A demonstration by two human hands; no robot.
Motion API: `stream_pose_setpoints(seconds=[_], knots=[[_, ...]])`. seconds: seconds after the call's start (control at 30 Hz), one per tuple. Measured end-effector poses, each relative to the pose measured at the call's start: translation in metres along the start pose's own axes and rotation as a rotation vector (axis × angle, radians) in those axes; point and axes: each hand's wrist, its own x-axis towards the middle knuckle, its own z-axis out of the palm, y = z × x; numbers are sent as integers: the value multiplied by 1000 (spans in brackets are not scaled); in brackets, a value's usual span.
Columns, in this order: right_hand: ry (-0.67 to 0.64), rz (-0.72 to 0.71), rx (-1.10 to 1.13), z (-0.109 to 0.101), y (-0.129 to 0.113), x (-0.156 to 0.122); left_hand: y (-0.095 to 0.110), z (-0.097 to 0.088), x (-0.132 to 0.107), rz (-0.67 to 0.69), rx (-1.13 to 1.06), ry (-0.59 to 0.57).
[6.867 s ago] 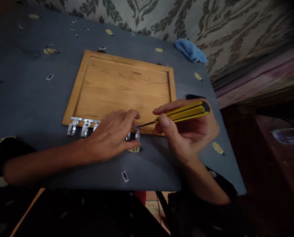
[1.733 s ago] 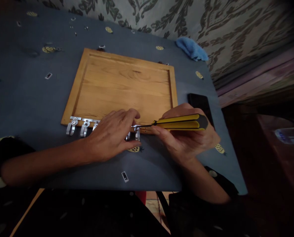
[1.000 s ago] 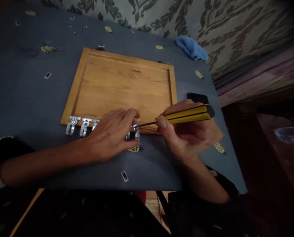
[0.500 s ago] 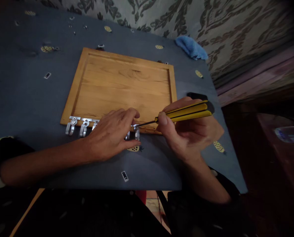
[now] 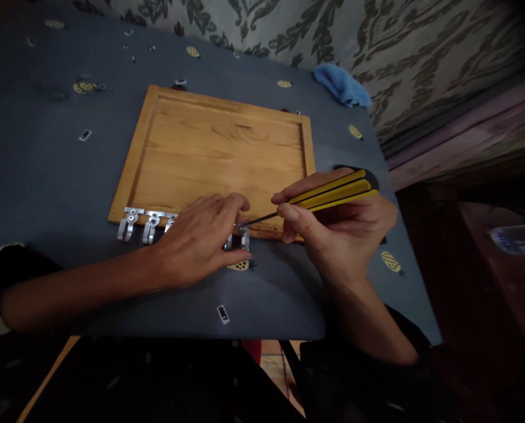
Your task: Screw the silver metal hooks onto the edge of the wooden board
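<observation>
A wooden board with a raised frame (image 5: 227, 153) lies flat on the table. Along its near edge runs a metal hook rail (image 5: 154, 220) with several silver hooks and screws. My left hand (image 5: 200, 238) lies over the middle of this rail, index finger above and thumb below, pressing it to the board and hiding part of it. In my right hand (image 5: 337, 229), thumb and fingers close round a screwdriver (image 5: 333, 192) with a yellow and black handle. Its shaft slants down left, the tip at a screw by the rail's right-hand hook.
A blue cloth (image 5: 344, 85) sits at the table's far right corner, by a patterned wall. Small screws (image 5: 151, 49) are scattered at the far left. A dark object (image 5: 344, 169) is partly hidden behind my right hand. The blue tablecloth (image 5: 280, 299) has pineapple prints.
My right hand has turned the screwdriver, its fingers shifting on the handle and the handle's end tipping slightly upward. My left hand and the board stay where they were.
</observation>
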Motion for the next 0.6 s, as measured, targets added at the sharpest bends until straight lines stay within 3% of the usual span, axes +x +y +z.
stream_pose_setpoints(seconds=[0.33, 0.6], knots=[[-85, 86, 123, -3, 2, -4, -1, 1, 0, 20, 25, 18], [-46, -62, 74, -3, 3, 1, -1, 2, 0, 35, 28, 32]])
